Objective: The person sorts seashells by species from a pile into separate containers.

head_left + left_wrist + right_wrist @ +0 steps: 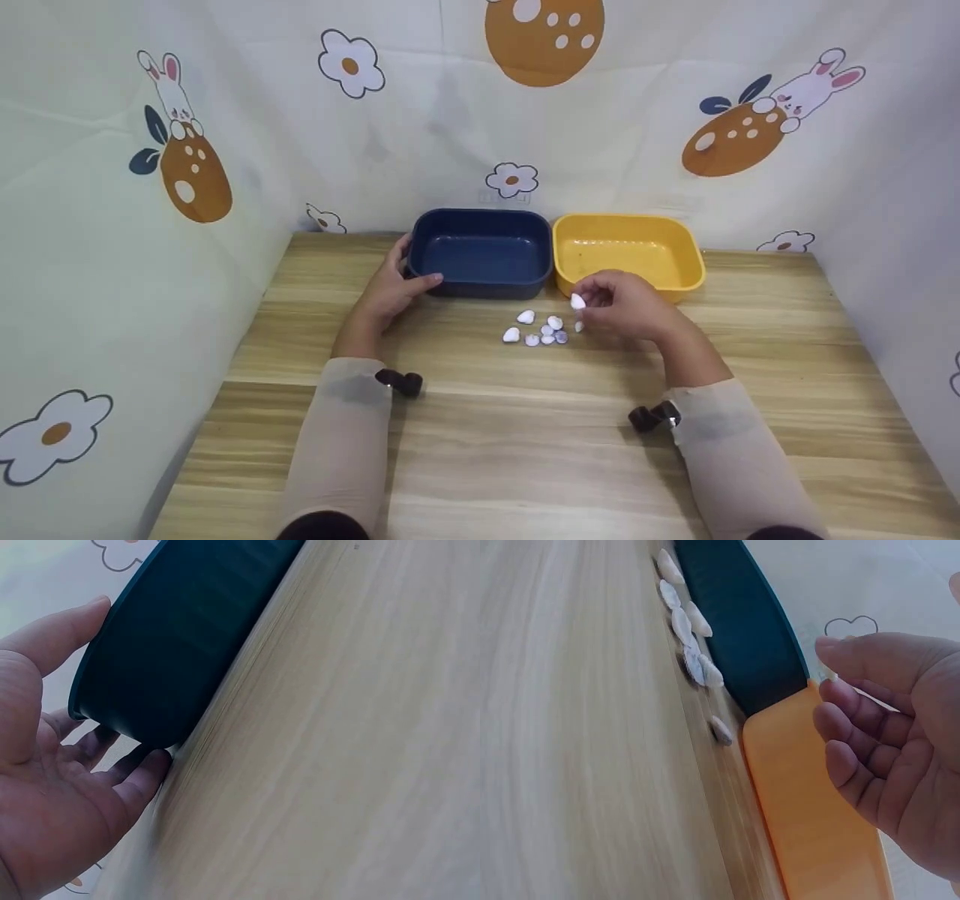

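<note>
Shell [577, 301] pinched in right hand [627, 306] beside loose shells [555, 322], yellow tub [628, 256]; left hand [388, 291] grips blue tub [487, 289]

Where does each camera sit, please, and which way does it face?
Head: worn on the head, facing forward and down at the table, shells, blue bin and yellow bin; left hand, right hand and sleeves show.
Left wrist: worn there, facing the blue bin's outside and table; left hand shows.
Right wrist: worn there, facing the shells and both bins; right hand shows.
Shared: head and right wrist views both show the shells and both bins.
</note>
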A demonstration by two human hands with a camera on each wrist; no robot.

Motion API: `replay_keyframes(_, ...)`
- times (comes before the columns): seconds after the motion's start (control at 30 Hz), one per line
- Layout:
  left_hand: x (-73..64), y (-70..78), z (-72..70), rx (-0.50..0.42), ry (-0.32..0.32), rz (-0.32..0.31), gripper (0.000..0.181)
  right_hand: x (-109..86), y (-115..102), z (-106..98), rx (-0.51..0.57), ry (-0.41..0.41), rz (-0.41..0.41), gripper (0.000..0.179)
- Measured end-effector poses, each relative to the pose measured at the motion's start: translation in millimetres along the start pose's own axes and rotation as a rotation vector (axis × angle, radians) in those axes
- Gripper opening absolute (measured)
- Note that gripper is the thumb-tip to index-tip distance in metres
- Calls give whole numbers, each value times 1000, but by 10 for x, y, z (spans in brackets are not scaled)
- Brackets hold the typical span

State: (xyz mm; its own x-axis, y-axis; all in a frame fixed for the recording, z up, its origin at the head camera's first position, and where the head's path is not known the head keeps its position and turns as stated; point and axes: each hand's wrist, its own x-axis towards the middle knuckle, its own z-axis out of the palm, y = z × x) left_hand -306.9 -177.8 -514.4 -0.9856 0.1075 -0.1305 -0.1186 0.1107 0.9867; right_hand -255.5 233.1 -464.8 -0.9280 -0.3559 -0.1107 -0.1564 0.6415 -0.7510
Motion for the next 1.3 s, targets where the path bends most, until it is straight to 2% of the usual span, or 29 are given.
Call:
replay_keyframes(0.17,-2,4,10,6,5,-7,111,88,-102,47,9,49,14,31)
replay_keyframes(0.43,-4,-24,7,-28,5,2,109,243,-274,164,15,120,-30,35)
replay_keyframes(0.53,-12,-33,3,-1,6,-5,109,294,-329,205,10,139,-29,36)
replay_keyframes(0.7,-13,-42,-5,47,8,-2,108,381,-410,265,9,156,-43,36)
replay_keyframes(1.0,8,-16,-11,33,-3,-6,109,526,-550,408,33,161,-18,34)
replay_keyframes(1.3,2,-5,-12,13,0,-13,109,661,-671,592,50,197,-48,36)
